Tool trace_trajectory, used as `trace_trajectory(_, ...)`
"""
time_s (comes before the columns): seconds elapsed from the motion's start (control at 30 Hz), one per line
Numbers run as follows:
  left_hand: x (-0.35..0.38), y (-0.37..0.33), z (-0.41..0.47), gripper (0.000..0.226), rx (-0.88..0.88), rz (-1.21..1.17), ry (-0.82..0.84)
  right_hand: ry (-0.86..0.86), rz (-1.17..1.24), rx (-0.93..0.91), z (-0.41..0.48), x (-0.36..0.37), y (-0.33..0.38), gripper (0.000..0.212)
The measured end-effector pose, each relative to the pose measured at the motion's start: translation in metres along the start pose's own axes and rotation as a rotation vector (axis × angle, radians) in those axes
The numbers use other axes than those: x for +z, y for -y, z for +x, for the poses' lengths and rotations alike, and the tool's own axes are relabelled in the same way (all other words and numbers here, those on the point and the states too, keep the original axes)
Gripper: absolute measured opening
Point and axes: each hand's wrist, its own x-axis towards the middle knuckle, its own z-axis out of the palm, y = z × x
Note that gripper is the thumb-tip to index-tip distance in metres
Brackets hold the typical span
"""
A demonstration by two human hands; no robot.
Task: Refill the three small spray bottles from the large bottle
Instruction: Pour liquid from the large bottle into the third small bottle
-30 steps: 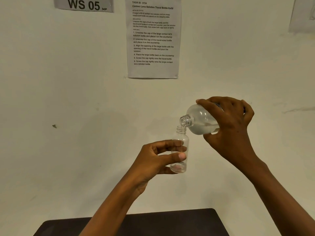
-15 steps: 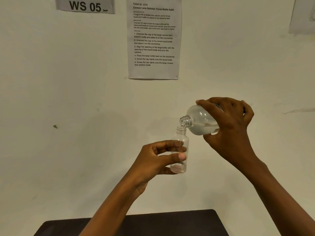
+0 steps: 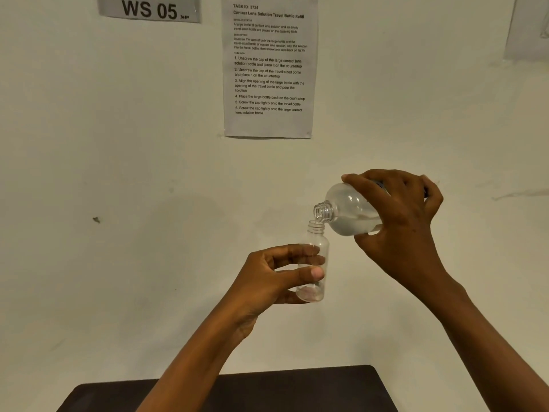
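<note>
Barely anything has shifted in the last second. My left hand (image 3: 276, 275) keeps the small spray bottle (image 3: 315, 231) upright in the air above the tabletop's (image 3: 267, 391) far edge, thumb and fingers (image 3: 294, 251) curled round its middle. My right hand (image 3: 407, 221) stays wrapped round the large bottle (image 3: 350, 212), tipped nearly level, its mouth just over the small bottle's open neck. A thin thread of liquid now shows inside the small bottle, with only a shallow pool at its bottom. I judge this fill barely begun, with most still to pour; no other small bottles are in view.
</note>
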Motion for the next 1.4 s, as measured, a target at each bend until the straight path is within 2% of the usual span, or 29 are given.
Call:
trace_trajectory(0.57,-0.0010,0.0014,0.0001,0.028,-0.005,-0.019,0.005,-0.001,0.013,-0.011,-0.0007,0.0009,-0.0005,0.070)
trace_trajectory(1.4,-0.0032,0.0009,-0.0011,0.031,-0.004,-0.014,0.007,0.002,0.002,-0.008,0.0004,0.0010,0.0021,0.078)
